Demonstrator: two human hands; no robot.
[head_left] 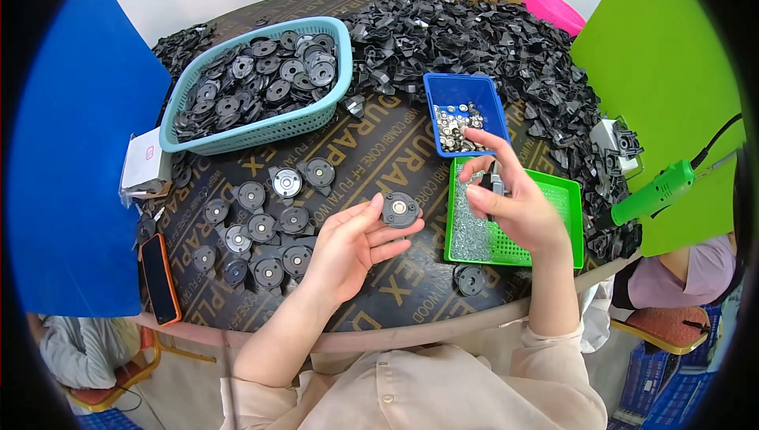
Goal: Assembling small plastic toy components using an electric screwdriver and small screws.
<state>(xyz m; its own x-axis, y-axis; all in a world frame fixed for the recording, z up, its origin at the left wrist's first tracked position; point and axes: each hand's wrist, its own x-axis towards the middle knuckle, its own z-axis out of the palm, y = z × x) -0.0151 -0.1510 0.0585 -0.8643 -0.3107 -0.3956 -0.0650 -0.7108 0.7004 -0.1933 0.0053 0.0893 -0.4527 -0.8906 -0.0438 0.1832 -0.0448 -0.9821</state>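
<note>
Between the thumb and fingers of my left hand (348,252) rests a round black plastic part (401,209) with a metal centre, its face turned up. My right hand (518,205) is raised over a green tray (579,228), pinching a small dark piece (496,180) whose kind I cannot make out. Small silvery screws (470,228) fill the tray's left side. Beyond that hand, a blue bin (496,102) holds small round metal pieces (452,126). Several round black parts (262,228) lie on the table left of my left hand, and one more round part (470,280) sits below the tray.
A teal basket (261,137) full of round parts stands at the back left. Black plastic pieces (466,35) are heaped along the far and right sides. An orange-edged phone (160,280) lies left; a green power screwdriver (655,193) is at right. Blue (79,137) and green (664,74) panels flank the table.
</note>
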